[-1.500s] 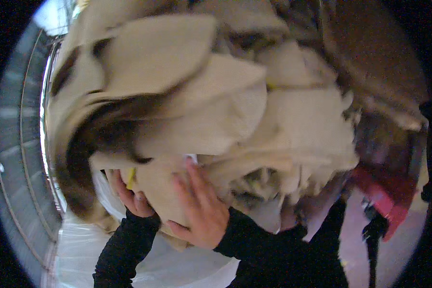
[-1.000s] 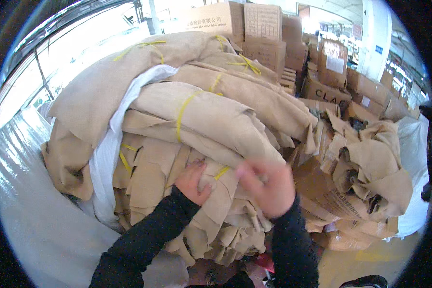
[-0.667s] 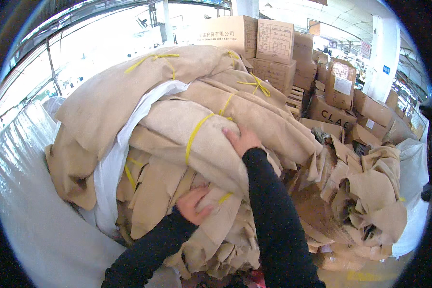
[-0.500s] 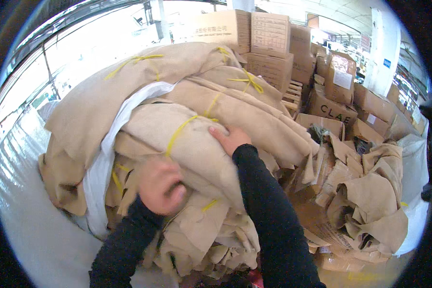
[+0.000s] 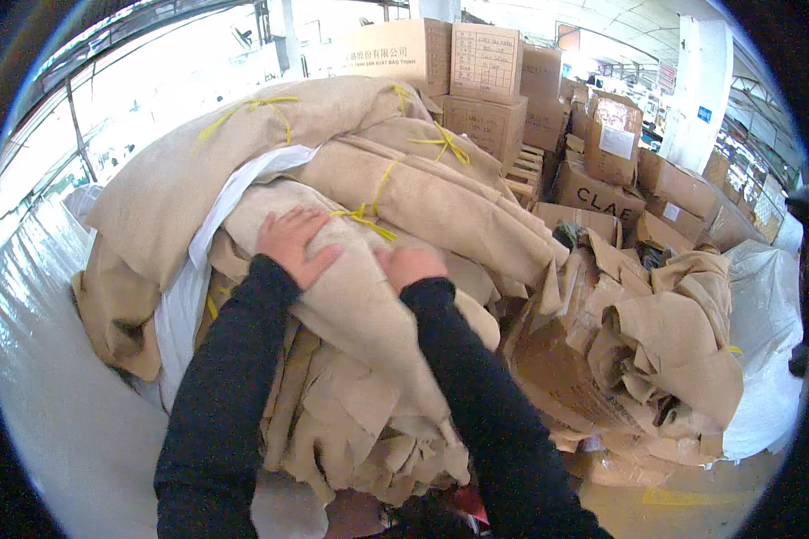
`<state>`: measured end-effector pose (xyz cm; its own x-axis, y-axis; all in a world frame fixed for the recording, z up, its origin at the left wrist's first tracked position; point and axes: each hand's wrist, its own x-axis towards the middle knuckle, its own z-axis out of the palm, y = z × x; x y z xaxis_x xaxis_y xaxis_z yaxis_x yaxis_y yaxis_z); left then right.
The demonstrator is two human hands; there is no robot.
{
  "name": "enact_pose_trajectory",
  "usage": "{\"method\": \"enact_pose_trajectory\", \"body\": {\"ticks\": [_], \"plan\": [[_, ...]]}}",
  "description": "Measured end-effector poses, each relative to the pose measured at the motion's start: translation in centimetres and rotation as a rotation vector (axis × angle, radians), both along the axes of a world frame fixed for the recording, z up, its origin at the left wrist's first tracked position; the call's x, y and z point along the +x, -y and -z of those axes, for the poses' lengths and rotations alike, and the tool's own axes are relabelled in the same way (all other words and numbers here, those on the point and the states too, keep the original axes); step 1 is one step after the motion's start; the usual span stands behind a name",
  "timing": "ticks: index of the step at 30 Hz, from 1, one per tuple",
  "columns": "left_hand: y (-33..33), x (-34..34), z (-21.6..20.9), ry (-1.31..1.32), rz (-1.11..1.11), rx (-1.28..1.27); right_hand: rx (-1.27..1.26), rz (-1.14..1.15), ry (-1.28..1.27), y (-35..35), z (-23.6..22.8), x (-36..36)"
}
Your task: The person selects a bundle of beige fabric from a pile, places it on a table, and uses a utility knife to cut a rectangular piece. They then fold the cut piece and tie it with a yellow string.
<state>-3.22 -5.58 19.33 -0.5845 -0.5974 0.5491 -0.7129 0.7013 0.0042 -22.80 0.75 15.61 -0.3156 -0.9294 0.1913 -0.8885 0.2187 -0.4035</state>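
The beige roll (image 5: pixel 360 296) lay over looser folded layers (image 5: pixel 342 395), which seemed to prop it up. The left hand (image 5: pixel 297 247) rested on top, fingers spread and clasping nothing, likely to steady it; the right hand (image 5: pixel 413 267) braced its right side (whether those fingers gripped, I couldn't tell). Its long axis ran diagonally from beside the white sheet (image 5: pixel 178 310), the near end drooping to lower right.

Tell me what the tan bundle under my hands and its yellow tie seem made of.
Tan bundle: probably matte fabric or felt, judging by its soft, rounded folds. Yellow tie: possibly plastic string, given its bright, narrow strands; exact fibre unclear.
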Motion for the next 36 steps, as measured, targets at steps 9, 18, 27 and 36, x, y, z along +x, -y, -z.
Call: {"method": "enact_pose_trajectory", "body": {"ticks": [9,18,27,36], "plan": [[-1.6,7.3,4.8,-0.455,0.333,-0.155,-0.44,0.065,-0.118,-7.5,4.7,9.3],[1.4,7.7,6.4,-0.39,0.284,-0.098,-0.656,0.004,0.264,-7.4,6.8,7.7],[3.1,10.0,3.9,0.176,0.312,-0.068,-1.012,0.117,0.453,-8.7,9.9,9.9],[3.4,8.8,5.5,-0.269,0.548,-0.216,-1.041,0.015,0.446,-9.2,9.3,8.2]]}}
